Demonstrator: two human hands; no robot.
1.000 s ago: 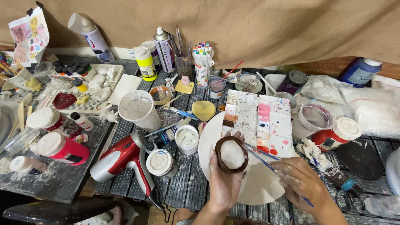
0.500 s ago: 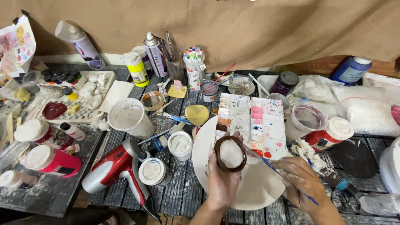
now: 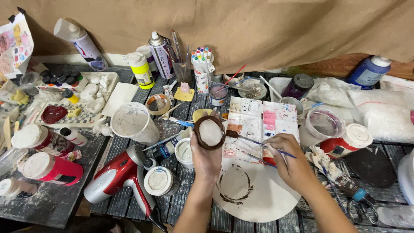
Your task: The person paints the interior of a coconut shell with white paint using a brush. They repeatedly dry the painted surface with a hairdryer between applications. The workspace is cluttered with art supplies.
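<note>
Right now the left hand (image 3: 206,157) grips a round brown-rimmed disc (image 3: 210,132), face up. From it, at three o'clock, the right hand (image 3: 290,162) pinches a thin brush (image 3: 258,143); its long axis runs nine-to-three, tip touching the disc's rim, over the paint palette (image 3: 263,125) and white plate (image 3: 258,194).

Brush tip (image 3: 235,134) now touching brown-rimmed disc (image 3: 210,132)
</note>
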